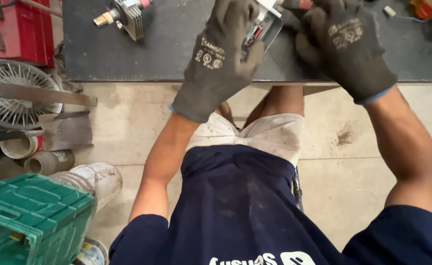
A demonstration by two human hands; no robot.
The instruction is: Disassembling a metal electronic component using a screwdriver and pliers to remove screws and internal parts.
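Both my hands wear dark grey work gloves and meet over a small grey metal device (264,30) with red and white parts inside, lying near the front edge of a dark workbench (142,54). My left hand (221,59) wraps around the device's left side with the thumb against its edge. My right hand (346,46) grips its right end, fingers curled over it. Most of the device is hidden under the gloves.
A finned metal part with a brass fitting (123,15) lies at the bench's back left. A red box (22,29), a wire fan guard (15,93), pipe pieces (44,159) and a green crate (29,216) crowd the floor at left. An orange-red object (424,9) sits far right.
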